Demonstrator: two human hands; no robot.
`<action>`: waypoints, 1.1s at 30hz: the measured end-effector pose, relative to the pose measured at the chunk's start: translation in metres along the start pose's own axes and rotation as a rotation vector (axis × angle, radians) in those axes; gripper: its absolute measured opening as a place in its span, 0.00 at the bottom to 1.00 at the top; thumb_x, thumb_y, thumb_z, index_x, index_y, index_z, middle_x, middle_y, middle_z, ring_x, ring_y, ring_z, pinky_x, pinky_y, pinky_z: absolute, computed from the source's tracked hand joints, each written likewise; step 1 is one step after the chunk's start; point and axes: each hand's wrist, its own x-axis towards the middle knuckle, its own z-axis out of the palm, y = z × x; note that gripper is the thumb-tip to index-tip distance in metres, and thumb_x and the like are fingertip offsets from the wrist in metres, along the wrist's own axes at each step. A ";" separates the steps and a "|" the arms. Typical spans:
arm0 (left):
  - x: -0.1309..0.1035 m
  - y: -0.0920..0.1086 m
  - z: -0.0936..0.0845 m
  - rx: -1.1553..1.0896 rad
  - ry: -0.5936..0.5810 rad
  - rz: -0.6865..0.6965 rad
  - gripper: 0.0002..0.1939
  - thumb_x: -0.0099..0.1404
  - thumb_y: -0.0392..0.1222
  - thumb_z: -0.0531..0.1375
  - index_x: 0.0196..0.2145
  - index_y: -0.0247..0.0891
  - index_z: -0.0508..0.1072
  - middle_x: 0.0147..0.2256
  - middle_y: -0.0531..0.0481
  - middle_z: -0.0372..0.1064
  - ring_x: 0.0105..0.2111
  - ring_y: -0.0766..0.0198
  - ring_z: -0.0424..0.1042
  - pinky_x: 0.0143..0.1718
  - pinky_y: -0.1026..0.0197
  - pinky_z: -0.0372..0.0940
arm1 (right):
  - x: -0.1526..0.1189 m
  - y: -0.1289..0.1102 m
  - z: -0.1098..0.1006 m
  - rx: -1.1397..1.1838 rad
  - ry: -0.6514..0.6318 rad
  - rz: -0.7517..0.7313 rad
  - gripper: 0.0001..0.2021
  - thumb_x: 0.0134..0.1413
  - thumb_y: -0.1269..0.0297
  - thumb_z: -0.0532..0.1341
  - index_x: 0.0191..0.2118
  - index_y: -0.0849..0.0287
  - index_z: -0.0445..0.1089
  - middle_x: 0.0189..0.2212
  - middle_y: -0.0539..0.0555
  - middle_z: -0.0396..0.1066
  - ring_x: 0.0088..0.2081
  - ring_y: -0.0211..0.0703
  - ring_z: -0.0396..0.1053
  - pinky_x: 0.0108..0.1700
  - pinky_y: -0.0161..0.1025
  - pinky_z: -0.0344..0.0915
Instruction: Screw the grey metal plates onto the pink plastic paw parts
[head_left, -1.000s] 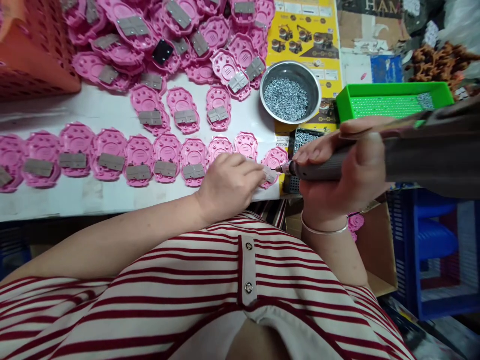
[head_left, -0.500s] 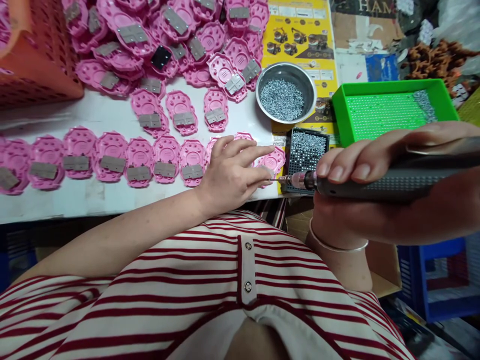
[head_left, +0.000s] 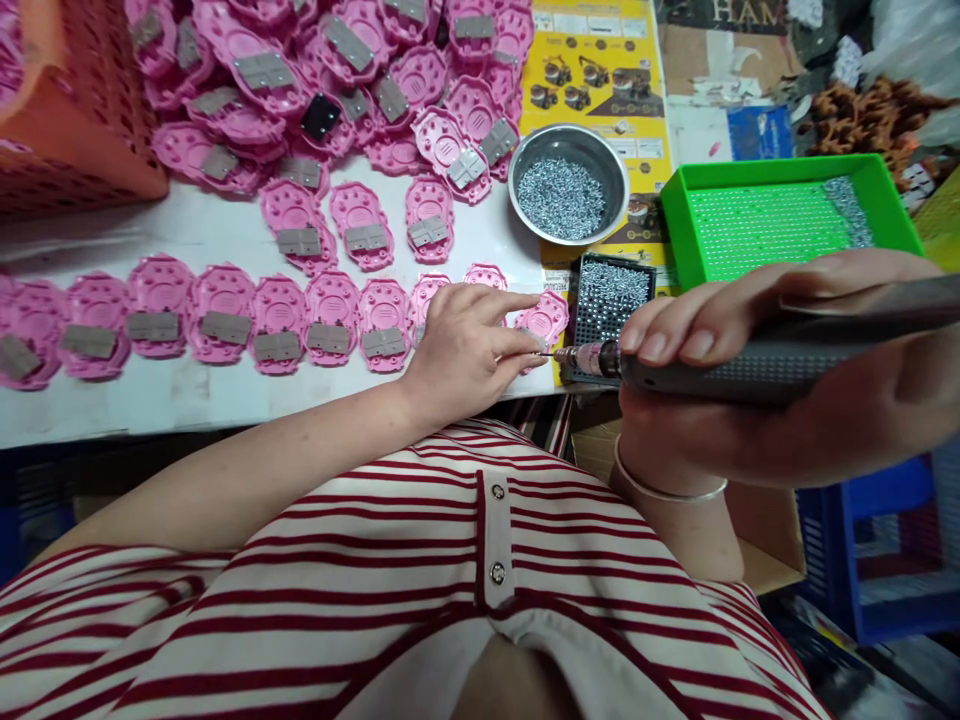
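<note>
In my right hand (head_left: 697,345) is a dark electric screwdriver (head_left: 757,365), fingers wrapped round its body and its bit pointing left. The bit's tip meets the fingertips of my left hand (head_left: 469,340), over the lower edge of the rightmost pink plastic casing (head_left: 544,316). Thumb and a finger of the left hand are pinched there; what lies between them is too small to make out. Another left finger stretches above them, beside that casing. My left hand partly covers neighbouring pink casings. Along the row, a casing (head_left: 386,315) carries a grey plate (head_left: 384,343).
A heap of pink casings (head_left: 262,70) lies at the back, beside an orange basket (head_left: 97,110). Right of it stand a metal bowl (head_left: 517,205) of small screws, a dark perforated tray (head_left: 592,325) with screws, and a green tray (head_left: 787,172). A blue crate (head_left: 829,560) stands lower right.
My right hand and the screwdriver have shifted slightly left, bringing the bit further in at the left fingertips. The left hand has barely moved; the casings keep their places.
</note>
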 end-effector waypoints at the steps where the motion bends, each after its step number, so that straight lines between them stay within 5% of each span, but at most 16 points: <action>1: 0.000 -0.001 0.000 0.011 0.004 -0.018 0.07 0.70 0.48 0.65 0.37 0.51 0.85 0.52 0.50 0.79 0.50 0.53 0.73 0.54 0.46 0.62 | 0.000 0.002 0.002 -0.012 0.001 0.004 0.21 0.55 0.38 0.63 0.44 0.48 0.64 0.26 0.44 0.66 0.25 0.36 0.69 0.29 0.40 0.74; 6: -0.005 -0.002 -0.001 0.066 -0.014 0.010 0.09 0.70 0.44 0.64 0.36 0.47 0.85 0.45 0.51 0.82 0.43 0.54 0.74 0.47 0.49 0.63 | 0.005 0.009 0.009 -0.071 0.007 -0.004 0.20 0.56 0.41 0.63 0.44 0.49 0.65 0.34 0.47 0.71 0.30 0.36 0.73 0.31 0.39 0.75; 14: -0.009 0.001 0.005 0.207 -0.129 0.335 0.09 0.72 0.42 0.63 0.35 0.41 0.83 0.47 0.57 0.82 0.40 0.59 0.72 0.43 0.53 0.64 | 0.010 0.026 0.026 0.060 0.170 -0.316 0.09 0.57 0.53 0.66 0.36 0.52 0.72 0.16 0.39 0.58 0.17 0.27 0.58 0.23 0.29 0.64; 23: -0.006 -0.003 0.006 0.224 -0.246 0.378 0.09 0.74 0.38 0.61 0.39 0.39 0.83 0.51 0.55 0.80 0.44 0.60 0.74 0.49 0.54 0.64 | 0.014 0.045 0.026 0.080 0.098 -0.279 0.11 0.56 0.52 0.67 0.38 0.53 0.74 0.16 0.40 0.61 0.16 0.30 0.59 0.20 0.33 0.62; 33: -0.005 -0.002 0.008 0.255 -0.217 0.386 0.10 0.73 0.35 0.60 0.36 0.38 0.82 0.47 0.53 0.82 0.44 0.60 0.75 0.47 0.51 0.63 | 0.014 0.051 0.022 -0.019 0.060 -0.209 0.09 0.55 0.49 0.66 0.38 0.44 0.75 0.17 0.43 0.56 0.16 0.33 0.57 0.20 0.36 0.62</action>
